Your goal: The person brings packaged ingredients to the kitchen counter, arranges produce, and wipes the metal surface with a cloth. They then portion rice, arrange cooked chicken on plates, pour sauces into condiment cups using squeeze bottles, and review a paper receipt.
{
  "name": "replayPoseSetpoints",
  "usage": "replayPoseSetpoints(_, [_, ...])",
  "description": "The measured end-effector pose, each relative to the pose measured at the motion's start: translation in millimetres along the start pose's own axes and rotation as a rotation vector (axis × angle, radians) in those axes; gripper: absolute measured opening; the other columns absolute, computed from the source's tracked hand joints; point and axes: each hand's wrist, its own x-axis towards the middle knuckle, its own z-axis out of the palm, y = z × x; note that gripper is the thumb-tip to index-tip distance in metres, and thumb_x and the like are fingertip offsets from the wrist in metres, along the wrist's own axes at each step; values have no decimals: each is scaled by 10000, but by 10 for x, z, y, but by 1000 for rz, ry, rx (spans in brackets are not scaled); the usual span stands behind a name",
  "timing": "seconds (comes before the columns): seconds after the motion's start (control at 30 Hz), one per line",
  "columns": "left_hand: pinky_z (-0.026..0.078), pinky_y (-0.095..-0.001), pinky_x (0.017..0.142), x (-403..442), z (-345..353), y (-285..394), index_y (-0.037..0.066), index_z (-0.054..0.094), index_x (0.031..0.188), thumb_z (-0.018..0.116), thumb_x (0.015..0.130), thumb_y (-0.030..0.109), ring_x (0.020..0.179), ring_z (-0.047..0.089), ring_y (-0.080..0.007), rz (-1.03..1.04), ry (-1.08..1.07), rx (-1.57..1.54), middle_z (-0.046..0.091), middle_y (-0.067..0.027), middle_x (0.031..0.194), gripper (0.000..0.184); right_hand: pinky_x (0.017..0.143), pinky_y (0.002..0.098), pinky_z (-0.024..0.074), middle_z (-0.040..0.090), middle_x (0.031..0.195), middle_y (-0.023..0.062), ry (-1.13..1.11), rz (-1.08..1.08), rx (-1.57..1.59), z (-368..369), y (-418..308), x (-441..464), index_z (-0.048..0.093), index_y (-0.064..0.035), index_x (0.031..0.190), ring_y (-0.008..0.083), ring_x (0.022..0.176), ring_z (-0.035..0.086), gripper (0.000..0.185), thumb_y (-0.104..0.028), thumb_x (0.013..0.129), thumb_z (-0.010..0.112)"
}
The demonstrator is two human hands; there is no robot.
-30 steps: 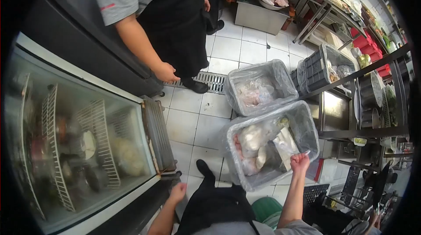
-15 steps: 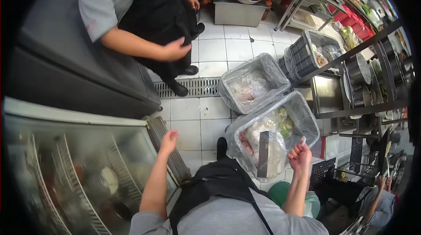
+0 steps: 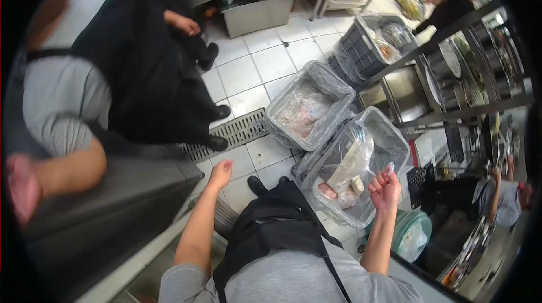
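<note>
My left hand point(image 3: 221, 174) is held over the floor left of the bins, fingers curled in, with nothing visible in it. My right hand point(image 3: 385, 189) is closed at the right rim of the nearer plastic-lined bin point(image 3: 395, 139). A small whitish bit shows at its raised fingertip; I cannot tell whether it is held or worn. Inside this bin lie a long pale package point(image 3: 351, 163) and pinkish pieces point(image 3: 327, 191) like meat, under or in clear plastic. Just behind stands a second lined bin point(image 3: 276, 112) with pale, pinkish contents in plastic.
A co-worker in a black apron point(image 3: 147, 77) stands close on the left, by a dark grey unit point(image 3: 135, 190). A floor drain grate point(image 3: 240, 129) crosses the tiles. Farther back is a grey crate point(image 3: 361, 49). Metal shelving point(image 3: 451, 119) and a green bin point(image 3: 409, 235) stand right.
The view has turned; the glass-fronted fridge has mostly left it. The co-worker appears nearer, on the left. The nearer bin's contents look different: the green leaves no longer show. Both my hands remain closed.
</note>
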Motion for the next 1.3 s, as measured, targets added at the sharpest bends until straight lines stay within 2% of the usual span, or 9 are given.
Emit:
replayPoseSetpoints(0.07, [484, -346, 813, 659, -140, 295, 52, 618, 1032, 568, 857, 156, 928, 632, -266, 85, -61, -32, 658, -150, 990, 209, 443, 276, 235, 265, 560, -32, -40, -50, 42, 25, -32, 11, 388, -142, 663, 99, 445, 220, 329, -327, 902, 518])
replayPoseSetpoints(0.2, [491, -333, 792, 1653, -236, 1184, 43, 593, 1074, 554, 859, 125, 917, 638, -234, 291, -127, -18, 658, -135, 1015, 234, 430, 277, 217, 244, 546, -34, 53, -109, 74, 316, -73, 30, 359, -139, 634, 99, 442, 220, 365, -321, 898, 532])
replayPoseSetpoints(0.33, [502, -322, 797, 2367, -461, 1962, 38, 587, 1090, 534, 853, 80, 930, 636, -217, 301, -217, -70, 648, -127, 1037, 246, 417, 282, 219, 238, 543, -37, 143, -133, 94, 378, -5, 326, 364, -134, 646, 95, 438, 219, 335, -294, 909, 496])
replayPoseSetpoints(0.53, [506, -315, 784, 3588, -411, 1943, 27, 591, 1075, 548, 838, 74, 908, 640, -230, 395, -236, 19, 652, -135, 1005, 245, 386, 268, 230, 261, 551, -34, 332, -172, 70, 616, -87, 739, 371, -141, 691, 86, 413, 234, 272, -270, 911, 465])
replayPoseSetpoints(0.77, [508, -304, 707, 4715, -678, 2060, 26, 597, 1068, 565, 847, 109, 759, 650, -200, 269, -300, 22, 654, -132, 954, 238, 400, 277, 245, 279, 571, -24, 375, -198, 235, 1101, -235, 1297, 381, -142, 706, 96, 435, 250, 272, -281, 929, 450])
replayPoseSetpoints(0.97, [504, -291, 690, 6277, -1044, 2397, 18, 593, 1072, 578, 839, 122, 733, 640, -176, 248, -319, 72, 645, -108, 913, 256, 411, 285, 259, 267, 564, -23, 442, -309, 281, 1941, -499, 1856, 374, -137, 686, 104, 431, 248, 298, -292, 935, 422])
replayPoseSetpoints(1.03, [500, -290, 682, 6733, -1238, 2449, 21, 594, 1070, 578, 837, 122, 728, 632, -172, 190, -328, 48, 643, -103, 902, 255, 414, 286, 257, 259, 557, -23, 464, -298, 318, 2230, -607, 2107, 362, -138, 663, 106, 431, 247, 315, -294, 932, 413])
replayPoseSetpoints(1.2, [491, -297, 678, 7881, -1648, 2664, 22, 598, 1066, 574, 838, 111, 709, 608, -157, 265, -348, 58, 637, -86, 860, 245, 414, 279, 248, 248, 548, -26, 631, -264, 373, 2703, -750, 2655, 352, -136, 644, 103, 427, 231, 340, -308, 936, 382])
replayPoseSetpoints(1.3, [496, -305, 710, 8097, -1765, 3129, 9, 591, 1077, 546, 844, 81, 744, 616, -163, 309, -377, 168, 640, -94, 905, 248, 399, 275, 222, 235, 534, -31, 729, -226, 456, 2894, -677, 2809, 336, -140, 629, 101, 417, 210, 352, -304, 935, 394])
